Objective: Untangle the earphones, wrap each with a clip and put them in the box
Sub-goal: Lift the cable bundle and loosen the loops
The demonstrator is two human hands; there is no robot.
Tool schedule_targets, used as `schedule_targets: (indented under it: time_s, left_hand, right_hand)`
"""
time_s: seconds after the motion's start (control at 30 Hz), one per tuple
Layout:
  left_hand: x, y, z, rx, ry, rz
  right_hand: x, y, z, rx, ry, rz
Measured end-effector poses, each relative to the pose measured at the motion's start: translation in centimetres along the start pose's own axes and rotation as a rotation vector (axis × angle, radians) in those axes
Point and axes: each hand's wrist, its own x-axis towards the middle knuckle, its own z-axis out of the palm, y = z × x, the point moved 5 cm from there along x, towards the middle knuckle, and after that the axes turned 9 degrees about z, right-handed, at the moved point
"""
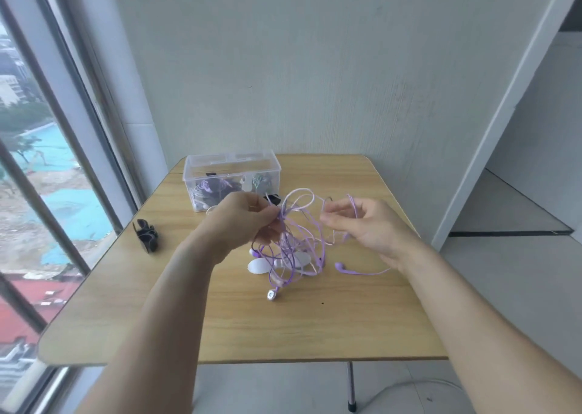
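A tangle of purple and pale pink earphone cables [299, 234] hangs above the middle of the wooden table [220, 328]. My left hand [242, 221] pinches the knot of loops near its top. My right hand [362, 224] holds a purple strand to the right, with its fingers curled around it. Earbuds dangle down to the table, one silver-faced [271, 294] and one purple [340, 267]. A clear plastic box [233, 177] stands at the back left of the table with wrapped earphones inside. A bundle of black clips [145, 234] lies on the table's left side.
A small black clip [274, 199] lies next to the box, behind the cables. White oval pieces [259, 265] rest on the table under the tangle. A window runs along the left; a wall stands behind the table.
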Motion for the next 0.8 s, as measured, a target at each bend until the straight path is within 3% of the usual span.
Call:
schedule_targets:
  time_s: [0.13, 0.2, 0.3, 0.37, 0.47, 0.57, 0.7, 0.8]
  left_hand:
    - [0.0, -0.9, 0.4, 0.115, -0.069, -0.045]
    - [0.0, -1.3, 0.3, 0.149, -0.065, -0.066]
    - [0.2, -1.5, 0.1, 0.143, 0.023, -0.095]
    - [0.4, -1.5, -0.3, 0.106, 0.143, -0.101]
    - [0.3, -1.1, -1.6, 0.051, 0.401, -0.059]
    - [-0.2, -0.6, -3.1, 0.171, 0.604, -0.011]
    - [-0.4, -0.6, -4.0, 0.223, 0.681, 0.029]
    - [-0.6, -0.4, -4.0, 0.279, 0.678, 0.013]
  right_hand:
    - [0.6, 0.9, -0.7, -0.415, 0.028, 0.071]
    - [0.8, 1.1, -1.5, -0.462, 0.003, 0.132]
    - [0.9, 1.4, -4.0, -0.481, 0.106, 0.179]
    - [0.8, 1.7, -5.8, -0.397, 0.19, 0.169]
    - [0.4, 1.6, -8.4, -0.066, 0.337, 0.106]
    - [0.2, 2.0, -11.1, 0.284, 0.492, 0.058]
    - [-0.1, 3.1, -13.5, 0.395, 0.626, 0.067]
    - [0.1, 3.6, -13.6, 0.328, 0.587, 0.085]
